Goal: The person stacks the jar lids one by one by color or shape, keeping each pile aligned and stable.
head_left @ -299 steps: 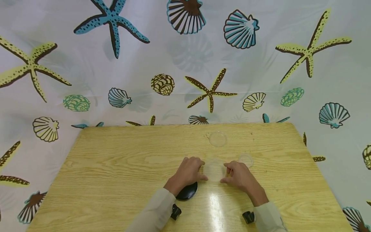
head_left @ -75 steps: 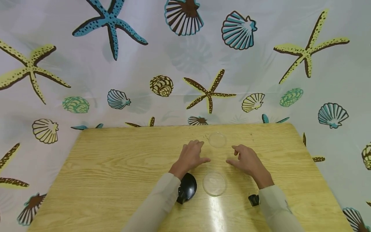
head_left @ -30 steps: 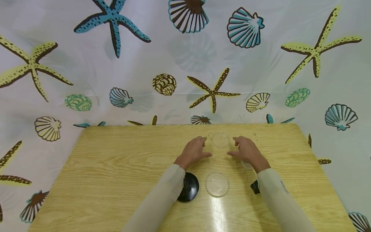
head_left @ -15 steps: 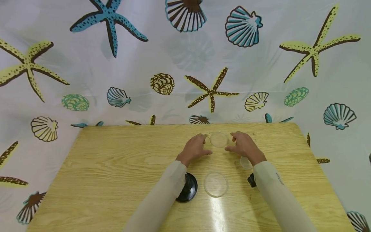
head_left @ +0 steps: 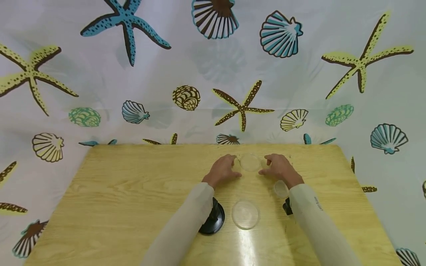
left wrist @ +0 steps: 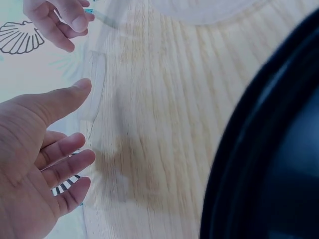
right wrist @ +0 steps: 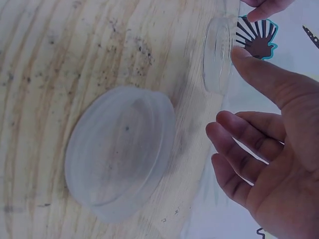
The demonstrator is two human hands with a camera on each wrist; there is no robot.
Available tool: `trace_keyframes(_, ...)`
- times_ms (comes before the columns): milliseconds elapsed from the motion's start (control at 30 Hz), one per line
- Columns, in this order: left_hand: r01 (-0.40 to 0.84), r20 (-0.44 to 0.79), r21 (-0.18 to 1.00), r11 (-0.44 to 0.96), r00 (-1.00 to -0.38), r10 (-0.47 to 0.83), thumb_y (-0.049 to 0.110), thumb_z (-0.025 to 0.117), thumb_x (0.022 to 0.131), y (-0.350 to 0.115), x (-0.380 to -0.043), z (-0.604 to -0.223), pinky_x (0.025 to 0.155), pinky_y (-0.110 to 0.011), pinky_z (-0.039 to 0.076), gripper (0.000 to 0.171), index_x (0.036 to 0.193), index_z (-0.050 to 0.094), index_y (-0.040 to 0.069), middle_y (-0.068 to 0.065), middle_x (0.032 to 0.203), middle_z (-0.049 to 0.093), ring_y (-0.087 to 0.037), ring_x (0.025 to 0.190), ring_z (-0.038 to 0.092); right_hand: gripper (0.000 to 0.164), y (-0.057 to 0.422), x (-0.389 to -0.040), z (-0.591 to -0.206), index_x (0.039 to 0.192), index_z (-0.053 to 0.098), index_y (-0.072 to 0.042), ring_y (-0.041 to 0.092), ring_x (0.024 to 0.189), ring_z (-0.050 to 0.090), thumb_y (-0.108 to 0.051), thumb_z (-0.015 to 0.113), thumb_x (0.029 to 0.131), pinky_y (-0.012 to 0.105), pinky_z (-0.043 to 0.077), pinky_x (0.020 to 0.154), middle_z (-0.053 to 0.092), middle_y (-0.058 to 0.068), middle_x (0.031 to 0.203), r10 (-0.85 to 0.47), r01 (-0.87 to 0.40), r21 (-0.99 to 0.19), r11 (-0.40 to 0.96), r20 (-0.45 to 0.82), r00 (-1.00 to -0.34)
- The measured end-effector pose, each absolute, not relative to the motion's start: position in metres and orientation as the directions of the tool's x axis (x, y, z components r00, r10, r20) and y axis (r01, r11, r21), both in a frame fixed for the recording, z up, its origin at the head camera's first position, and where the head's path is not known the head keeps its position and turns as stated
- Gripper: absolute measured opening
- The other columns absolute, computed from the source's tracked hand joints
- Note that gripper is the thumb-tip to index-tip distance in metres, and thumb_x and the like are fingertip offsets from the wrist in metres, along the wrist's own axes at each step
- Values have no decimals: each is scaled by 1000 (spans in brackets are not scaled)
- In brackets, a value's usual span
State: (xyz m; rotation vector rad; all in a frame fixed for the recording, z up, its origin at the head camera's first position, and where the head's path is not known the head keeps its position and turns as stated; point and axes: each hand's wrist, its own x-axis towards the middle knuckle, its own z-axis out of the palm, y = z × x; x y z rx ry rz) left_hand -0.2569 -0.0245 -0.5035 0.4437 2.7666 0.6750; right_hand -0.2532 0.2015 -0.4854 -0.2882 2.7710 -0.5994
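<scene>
Near the table's back edge lies a clear, shallow round dish (head_left: pixel 250 163), also seen edge-on in the right wrist view. My left hand (head_left: pixel 221 171) is at its left, thumb and fingers spread and curved toward it. At its right my right hand (head_left: pixel 281 170) mirrors this pose, fingers loosely bent. Neither palm holds anything in the wrist views, and both hands look apart from the dish. A larger clear round dish (head_left: pixel 245 214) sits nearer to me. By my right wrist is a small frosted plastic lid (right wrist: pixel 119 154).
A glossy black round disc-shaped object (head_left: pixel 213 222) lies under my left forearm, which partly hides it. All of this is on a wood-grain table (head_left: pixel 133 207). Behind hangs a white curtain (head_left: pixel 159 70) printed with starfish and shells.
Ten seconds ago my hands were around a clear dish mid-table. That dish now appears nearer to me, and both hands have moved back to either side of the far dish.
</scene>
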Motion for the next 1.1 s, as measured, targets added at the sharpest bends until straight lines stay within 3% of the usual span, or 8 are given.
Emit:
trace_keyframes(167, 216, -179, 494, 842, -923, 342, 36, 77, 79, -24, -260, -506, 70, -32, 40, 49, 112, 58, 4, -5, 94, 54, -18, 78, 47, 65, 200, -255, -487, 133, 52, 1, 23, 87, 58, -34, 73, 82, 39, 48, 77, 63, 15, 108, -252, -134, -428, 894, -232, -940)
trace_keyframes(333, 192, -193, 522, 831, -923, 334, 35, 76, 80, -20, -260, -509, 69, -31, 37, 50, 115, 57, 4, -5, 92, 52, -18, 77, 46, 56, 202, -257, -491, 124, 57, 0, 24, 85, 57, -34, 73, 83, 39, 47, 75, 63, 14, 104, -264, -151, -428, 891, -217, -940)
trace_keyframes(500, 179, -193, 540, 822, -925, 328, 34, 76, 81, -19, -261, -510, 72, -32, 39, 56, 122, 54, 3, -5, 95, 53, -19, 80, 47, 61, 203, -260, -493, 131, 53, 0, 27, 93, 59, -34, 72, 84, 42, 49, 81, 62, 15, 109, -259, -139, -434, 890, -233, -937)
trace_keyframes(567, 167, -192, 547, 820, -929, 317, 34, 75, 81, -19, -262, -511, 73, -32, 40, 61, 127, 52, 3, -5, 96, 54, -19, 82, 48, 56, 203, -261, -493, 125, 56, 0, 26, 90, 59, -33, 72, 84, 41, 48, 79, 63, 15, 106, -261, -136, -446, 885, -232, -937)
trace_keyframes(733, 153, -189, 564, 811, -932, 308, 35, 74, 81, -20, -263, -514, 72, -32, 38, 61, 128, 52, 4, -4, 94, 53, -18, 82, 47, 34, 201, -262, -497, 94, 59, -3, 20, 71, 49, -32, 74, 82, 32, 40, 65, 58, 10, 87, -252, -119, -470, 875, -231, -940)
trace_keyframes(967, 173, -170, 569, 804, -932, 320, 35, 73, 83, -17, -265, -514, 69, -31, 34, 52, 120, 55, 3, -4, 88, 50, -17, 77, 44, 35, 199, -264, -500, 76, 48, -8, 16, 60, 36, -30, 75, 81, 30, 31, 58, 42, 3, 67, -252, -121, -488, 864, -211, -945)
trace_keyframes(1100, 167, -181, 563, 809, -931, 318, 35, 72, 84, -16, -265, -515, 71, -31, 36, 58, 128, 53, 4, -4, 92, 52, -17, 79, 46, 37, 197, -266, -502, 73, 45, -9, 15, 57, 32, -30, 75, 81, 29, 29, 58, 37, 1, 64, -244, -106, -493, 864, -226, -943)
